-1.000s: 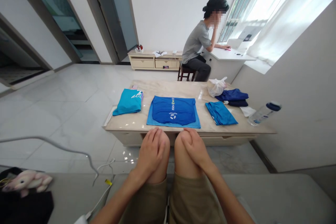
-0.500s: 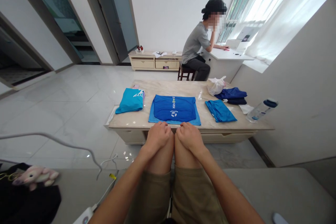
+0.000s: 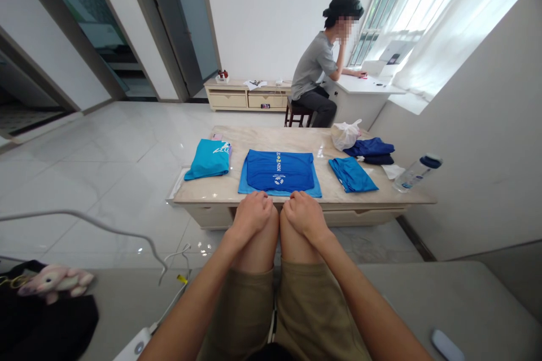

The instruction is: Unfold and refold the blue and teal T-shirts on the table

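Note:
My left hand (image 3: 254, 215) rests on my left knee (image 3: 267, 232), its fingers curled and holding no object. Opposite it, my right hand (image 3: 305, 215) lies on my right knee (image 3: 291, 237) with the fingers curled in the same way. Just beyond both hands, a folded dark blue printed garment (image 3: 277, 172) lies flat on top of a lighter blue cloth (image 3: 317, 189) on the marble-topped table (image 3: 203, 194). To the left is a folded turquoise garment (image 3: 207, 159) with white print. A folded teal-blue garment (image 3: 352, 175) lies to the right.
A clear water bottle (image 3: 417, 174), a white plastic bag (image 3: 346, 135) and dark blue clothes (image 3: 370, 149) occupy the table's right side. Another person (image 3: 317, 62) sits at a white desk (image 3: 364, 87). On the seat at left lies a pink plush toy (image 3: 59, 282), near a cable (image 3: 114, 228).
The view has shifted slightly, so the table and clothes appear a little higher and further left. My hands stay on my knees.

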Demonstrator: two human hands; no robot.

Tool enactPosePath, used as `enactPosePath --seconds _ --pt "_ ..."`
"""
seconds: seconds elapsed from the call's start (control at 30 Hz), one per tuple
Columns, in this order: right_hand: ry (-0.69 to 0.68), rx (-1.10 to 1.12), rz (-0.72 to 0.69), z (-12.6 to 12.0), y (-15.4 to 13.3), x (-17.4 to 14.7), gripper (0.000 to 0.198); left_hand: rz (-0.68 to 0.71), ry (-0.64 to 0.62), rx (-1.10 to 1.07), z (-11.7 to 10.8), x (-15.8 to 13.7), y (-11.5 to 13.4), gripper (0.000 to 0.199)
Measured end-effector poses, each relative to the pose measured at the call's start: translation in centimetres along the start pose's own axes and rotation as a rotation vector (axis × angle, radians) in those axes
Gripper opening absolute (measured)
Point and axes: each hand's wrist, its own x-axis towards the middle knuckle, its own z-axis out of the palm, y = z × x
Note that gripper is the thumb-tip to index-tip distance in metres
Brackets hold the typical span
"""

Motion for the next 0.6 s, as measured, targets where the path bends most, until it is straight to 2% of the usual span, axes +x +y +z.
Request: enactPosePath --seconds 0.6 --pt "0.032 0.082 -0.002 -0.29 0.91 -0.28 0.028 0.021 0.033 -0.017 0.4 -0.03 -0.34 0.034"
